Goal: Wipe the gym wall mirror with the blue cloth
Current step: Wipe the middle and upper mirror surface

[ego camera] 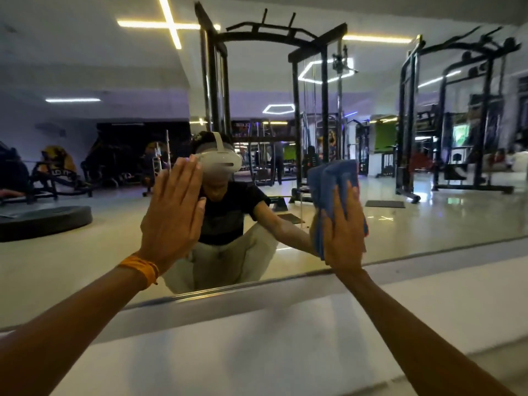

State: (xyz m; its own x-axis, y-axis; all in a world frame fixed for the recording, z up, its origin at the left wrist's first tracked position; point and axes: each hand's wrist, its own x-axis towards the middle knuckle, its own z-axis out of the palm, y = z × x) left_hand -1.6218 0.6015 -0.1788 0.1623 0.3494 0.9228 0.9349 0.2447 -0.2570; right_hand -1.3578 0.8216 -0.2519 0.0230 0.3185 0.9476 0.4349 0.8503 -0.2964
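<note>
At the far left, the gym wall mirror [428, 224] reflects a dark round weight plate [43, 221] lying on the pale floor. Next comes the left hand [171, 215], raised with the palm flat against the glass and the fingers straight and close together, holding nothing. An orange thread wristband [140, 270] circles its wrist. Just beyond the hand the mirror shows the person crouching in a black T-shirt and wearing a white headset [221, 162]. Behind that reflection stands a black cable machine frame [297, 110]. Further right, the blue cloth [331, 178] sits bunched against the lower part of the mirror. The right hand [344, 238] presses it onto the glass with the fingers stretched upward over the fabric, and cloth shows above and to both sides of the hand. At the far right a second black rack [457, 124] is reflected. A white wall [285, 338] runs below the mirror's bottom edge.
</note>
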